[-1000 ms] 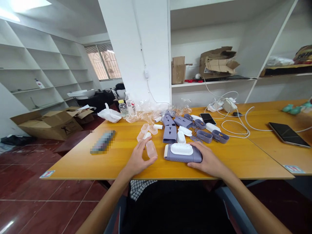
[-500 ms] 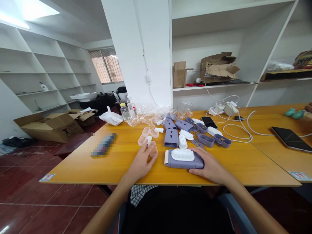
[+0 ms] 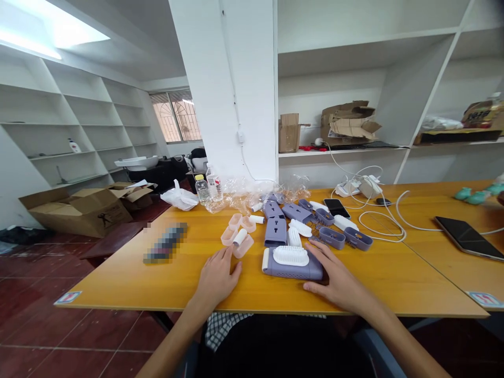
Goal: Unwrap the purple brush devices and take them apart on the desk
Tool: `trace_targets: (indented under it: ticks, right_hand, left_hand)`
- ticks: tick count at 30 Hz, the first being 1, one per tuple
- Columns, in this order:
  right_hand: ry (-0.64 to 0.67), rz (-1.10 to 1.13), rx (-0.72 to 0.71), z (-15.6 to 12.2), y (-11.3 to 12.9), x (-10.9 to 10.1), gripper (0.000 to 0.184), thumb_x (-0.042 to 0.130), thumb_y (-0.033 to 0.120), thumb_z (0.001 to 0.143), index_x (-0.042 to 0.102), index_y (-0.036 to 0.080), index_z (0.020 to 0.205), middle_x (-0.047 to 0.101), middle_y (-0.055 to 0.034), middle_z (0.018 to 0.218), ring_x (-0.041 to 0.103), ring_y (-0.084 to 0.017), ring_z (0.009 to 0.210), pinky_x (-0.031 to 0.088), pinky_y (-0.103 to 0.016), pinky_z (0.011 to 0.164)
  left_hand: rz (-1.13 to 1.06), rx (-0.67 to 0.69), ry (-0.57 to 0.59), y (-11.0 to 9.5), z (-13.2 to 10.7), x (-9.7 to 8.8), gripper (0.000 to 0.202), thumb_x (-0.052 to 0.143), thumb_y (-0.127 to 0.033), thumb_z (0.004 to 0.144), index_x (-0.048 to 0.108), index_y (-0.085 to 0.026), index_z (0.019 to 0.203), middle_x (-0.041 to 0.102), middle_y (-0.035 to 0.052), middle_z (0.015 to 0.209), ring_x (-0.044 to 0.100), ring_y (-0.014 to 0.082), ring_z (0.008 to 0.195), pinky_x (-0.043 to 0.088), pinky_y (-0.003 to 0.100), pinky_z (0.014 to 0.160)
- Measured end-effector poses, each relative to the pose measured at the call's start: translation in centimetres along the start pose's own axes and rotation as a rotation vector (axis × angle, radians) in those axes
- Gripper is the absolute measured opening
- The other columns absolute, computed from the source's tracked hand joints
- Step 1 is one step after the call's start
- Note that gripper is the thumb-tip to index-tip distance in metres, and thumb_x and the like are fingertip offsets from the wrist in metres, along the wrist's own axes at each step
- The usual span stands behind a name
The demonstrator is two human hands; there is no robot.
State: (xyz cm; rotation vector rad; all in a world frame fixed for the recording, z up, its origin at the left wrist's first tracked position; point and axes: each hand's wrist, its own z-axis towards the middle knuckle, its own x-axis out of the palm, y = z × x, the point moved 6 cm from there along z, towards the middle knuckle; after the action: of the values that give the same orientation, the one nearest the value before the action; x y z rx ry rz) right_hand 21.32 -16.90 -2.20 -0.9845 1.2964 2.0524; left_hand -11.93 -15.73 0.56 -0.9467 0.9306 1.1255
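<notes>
My left hand (image 3: 216, 278) rests flat on the wooden table (image 3: 129, 273), fingers apart, holding nothing. Just beyond its fingertips lies a clear pink cap (image 3: 243, 245) with a small white roller (image 3: 239, 237) beside it. My right hand (image 3: 334, 277) lies on the table against the right end of a purple oblong case (image 3: 292, 269) that has a white brush head (image 3: 291, 255) on top. Behind these lie several more purple cases (image 3: 274, 231), white brush heads (image 3: 300, 227) and pink caps (image 3: 235, 220).
A blurred dark object (image 3: 165, 243) lies at the left of the table. Two phones (image 3: 336, 208), a tablet (image 3: 466, 237) and white cables (image 3: 380, 219) lie to the right. Water bottles (image 3: 202, 189) and clear plastic bags stand at the back. Cardboard boxes (image 3: 84, 209) sit on the floor.
My left hand let go of the pink cap and drew back flat onto the table. My right hand stayed against the purple case. The camera tilted upward slightly.
</notes>
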Motion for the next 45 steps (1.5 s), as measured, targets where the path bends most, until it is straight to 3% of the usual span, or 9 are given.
trace_targets:
  ticks: [3,8,12,16,25,37,45]
  right_hand:
    - [0.003,-0.031,-0.029,-1.1,-0.8,-1.1,0.089,0.067,0.054,0.095,0.030,0.024,0.171,0.036,-0.0140,0.176,0.038,-0.033,0.161,0.037,-0.052,0.130]
    - [-0.118,-0.199,0.016,-3.0,-3.6,-2.0,0.072,0.050,0.051,0.103,0.043,0.017,0.166,0.046,-0.0161,0.170,0.046,-0.034,0.156,0.037,-0.055,0.130]
    - [-0.033,-0.368,0.089,-3.2,-4.5,-0.8,0.075,0.044,0.060,0.104,0.050,0.013,0.163,0.047,-0.0156,0.169,0.041,-0.036,0.159,0.030,-0.058,0.133]
    - [0.039,-0.446,0.127,-2.9,-4.2,-0.2,0.077,0.035,0.065,0.106,0.044,0.018,0.167,0.038,-0.0101,0.174,0.030,-0.035,0.164,0.022,-0.062,0.134]
    - [0.006,-0.389,0.105,-3.3,-4.8,-0.1,0.077,0.036,0.067,0.106,0.045,0.020,0.166,0.040,-0.0106,0.173,0.032,-0.035,0.163,0.021,-0.064,0.134]
    - [0.012,-0.396,0.123,-3.3,-5.0,0.1,0.080,0.032,0.067,0.106,0.045,0.017,0.166,0.040,-0.0095,0.173,0.034,-0.035,0.162,0.022,-0.064,0.135]
    - [-0.002,-0.396,0.109,-3.4,-5.0,0.1,0.080,0.034,0.069,0.105,0.047,0.019,0.165,0.041,-0.0087,0.172,0.035,-0.035,0.162,0.024,-0.064,0.134]
  left_hand:
    - [0.005,-0.007,0.008,0.6,-0.2,0.0,0.055,0.053,-0.037,0.102,0.052,-0.012,0.152,0.068,0.0220,0.144,0.067,0.0378,0.133,0.051,0.052,0.113]
    - [-0.020,0.066,0.037,1.8,-0.1,0.6,0.058,0.048,-0.044,0.104,0.057,-0.011,0.151,0.061,0.0226,0.156,0.059,0.0378,0.144,0.047,0.054,0.121]
    - [-0.006,0.163,0.135,3.0,-0.3,1.6,0.065,0.043,-0.052,0.107,0.055,-0.010,0.156,0.047,0.0203,0.167,0.047,0.0363,0.156,0.037,0.056,0.129]
    - [0.023,0.199,0.138,3.5,-0.5,2.2,0.069,0.040,-0.056,0.109,0.053,-0.011,0.158,0.043,0.0198,0.170,0.042,0.0359,0.159,0.033,0.057,0.131]
    - [0.012,0.231,0.127,2.8,-0.7,1.8,0.069,0.038,-0.055,0.110,0.051,-0.009,0.160,0.042,0.0224,0.169,0.040,0.0370,0.160,0.033,0.061,0.129]
    - [0.045,0.233,0.094,3.0,-0.8,2.1,0.066,0.039,-0.056,0.110,0.053,-0.013,0.157,0.047,0.0207,0.168,0.045,0.0342,0.157,0.034,0.055,0.130]
    - [0.007,0.229,0.124,2.9,-0.9,1.7,0.067,0.040,-0.055,0.110,0.052,-0.012,0.159,0.042,0.0217,0.169,0.042,0.0352,0.159,0.033,0.059,0.130]
